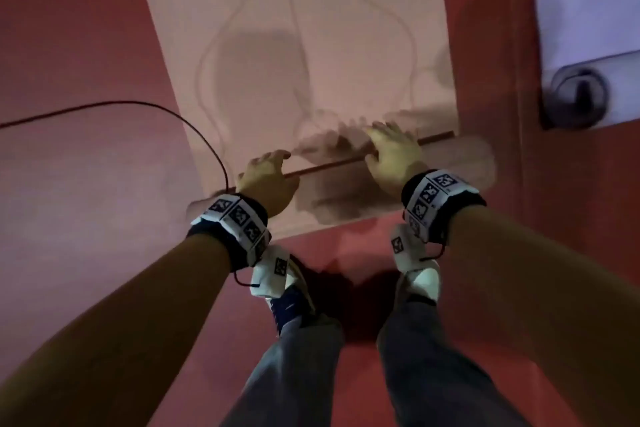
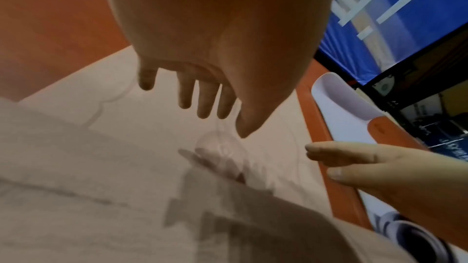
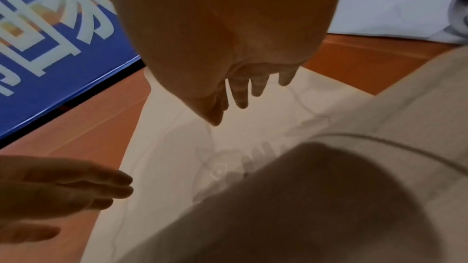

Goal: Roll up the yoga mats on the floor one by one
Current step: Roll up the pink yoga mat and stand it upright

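Left hand [image 1: 266, 180]: reaching forward and down at 12 o'clock from the body, palm facing the mat; fingers [image 2: 186, 91] hanging straight and slightly spread, gripping nothing.
Right hand [image 1: 393, 154]: lying level with the left hand, toward 1 o'clock; fingers [image 3: 240, 91] extended and parted, resting over the rolled portion, pinching nothing.
Contact: palm-to-mat contact is not confirmable in the wrist views.
Pink yoga mat [image 1: 294, 28]: lying flat on the floor, running away toward 12 o'clock; its near end is turned over into a low roll [image 1: 346, 198] directly under both hands.
Roll edge: a dark red line is showing along the fold between the two hands, running from 8 o'clock up to 2 o'clock.
Open room: flat mat surface is extending ahead of the roll toward 12 o'clock; red floor [image 1: 86, 166] is bordering the mat at 9 o'clock and 3 o'clock.
Second mat [image 1: 585, 3]: pale lavender, lying at 2 o'clock, well apart from the pink mat; its near end is showing a tight spiral roll.
Cable [image 1: 166, 109]: thin and dark, curving over the floor from 9 o'clock to the roll's left end.
Surface: the pink mat is matte, printed with faint curved outlines.
Shoes [image 1: 277, 274]: white-toed, standing on the floor at 6 o'clock, just behind the roll.
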### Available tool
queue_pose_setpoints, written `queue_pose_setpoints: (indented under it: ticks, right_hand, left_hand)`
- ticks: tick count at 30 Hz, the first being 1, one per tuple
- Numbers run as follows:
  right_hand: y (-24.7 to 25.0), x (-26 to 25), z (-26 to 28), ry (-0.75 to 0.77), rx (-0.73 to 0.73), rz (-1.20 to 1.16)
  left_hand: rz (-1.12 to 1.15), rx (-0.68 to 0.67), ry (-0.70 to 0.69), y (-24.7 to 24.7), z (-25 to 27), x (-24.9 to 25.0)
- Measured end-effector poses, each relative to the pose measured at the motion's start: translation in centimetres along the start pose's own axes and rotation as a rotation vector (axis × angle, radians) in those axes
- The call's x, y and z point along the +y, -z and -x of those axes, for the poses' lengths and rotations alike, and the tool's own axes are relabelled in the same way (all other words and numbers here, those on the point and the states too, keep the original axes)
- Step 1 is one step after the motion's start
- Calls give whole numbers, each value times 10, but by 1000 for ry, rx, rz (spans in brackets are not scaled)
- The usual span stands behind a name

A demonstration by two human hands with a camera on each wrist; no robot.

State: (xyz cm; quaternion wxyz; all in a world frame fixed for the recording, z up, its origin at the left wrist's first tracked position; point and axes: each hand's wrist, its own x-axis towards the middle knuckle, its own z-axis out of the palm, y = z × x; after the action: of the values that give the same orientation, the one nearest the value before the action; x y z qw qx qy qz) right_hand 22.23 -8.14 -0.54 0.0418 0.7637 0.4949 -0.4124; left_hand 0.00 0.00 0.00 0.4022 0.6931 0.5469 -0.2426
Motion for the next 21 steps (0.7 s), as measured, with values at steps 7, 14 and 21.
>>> queue_pose_setpoints:
  ticks: [7,14,21]
  right_hand:
    - [-49,43,6,-58,-115,175]
    - [-59,65,41,-34,-154,274]
    - [-88,83,87,-77,-251,121]
  left_hand:
    - [-183,-162,21,-52,-6,-14]
    - [-369,-101,74,-86,35,-11]
    - [-349,-114,122,-129,83,-17]
